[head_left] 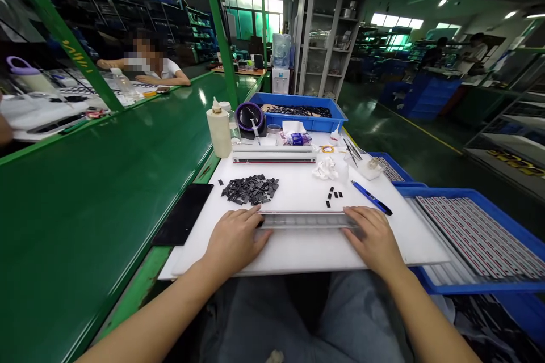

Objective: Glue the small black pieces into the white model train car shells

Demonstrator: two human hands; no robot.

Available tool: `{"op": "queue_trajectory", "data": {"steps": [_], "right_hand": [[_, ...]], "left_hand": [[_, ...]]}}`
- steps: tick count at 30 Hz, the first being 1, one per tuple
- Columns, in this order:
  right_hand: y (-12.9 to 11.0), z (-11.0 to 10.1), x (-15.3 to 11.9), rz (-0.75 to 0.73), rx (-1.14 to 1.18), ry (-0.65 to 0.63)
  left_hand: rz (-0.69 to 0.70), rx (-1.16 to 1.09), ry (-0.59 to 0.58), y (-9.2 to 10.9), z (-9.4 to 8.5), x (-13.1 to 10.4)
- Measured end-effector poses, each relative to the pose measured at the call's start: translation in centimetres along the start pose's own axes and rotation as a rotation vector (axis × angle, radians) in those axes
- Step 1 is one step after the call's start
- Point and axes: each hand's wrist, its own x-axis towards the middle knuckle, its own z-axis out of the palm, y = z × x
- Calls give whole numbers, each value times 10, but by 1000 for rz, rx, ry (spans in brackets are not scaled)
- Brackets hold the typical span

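A long, pale hollow strip [304,221] with a thin red line along its far edge lies level across the near part of the white work board [298,252]. My left hand [236,235] grips its left end, thumb on the near side and fingers over the far side. Around the right end, my right hand [374,236] is closed in the same way. Just beyond my left hand is a pile of small black rectangular pieces [251,188]. Several loose black pieces [336,194] lie beyond the strip, and a blue pen-like tool [371,197] rests past my right hand.
Farther back are a similar strip [275,156], a cream bottle [218,131], crumpled tissue [326,169], tweezers [352,153] and a blue bin [298,120]. On the right, a blue tray [451,193] holds striped strips. A co-worker [157,65] sits across the green bench [170,130].
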Motion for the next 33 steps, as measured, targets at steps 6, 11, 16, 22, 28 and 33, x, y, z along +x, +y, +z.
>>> {"op": "queue_trajectory", "data": {"steps": [6, 11, 16, 22, 28, 33], "right_hand": [[-1, -1, -4, -3, -9, 0], [-3, -3, -5, -4, -29, -8], [0, -4, -1, -1, -17, -52], [1, -5, 1, 16, -5, -81], [2, -3, 0, 28, 28, -49], [3, -6, -2, 117, 161, 34]], "left_hand": [[-13, 7, -34, 1, -4, 0], [-44, -14, -48, 3, -9, 0], [-61, 21, -86, 6, -14, 3], [-50, 65, -76, 7, -15, 2], [-26, 54, -9, 5, -11, 3], [-8, -229, 125, 2, -41, 2]]}}
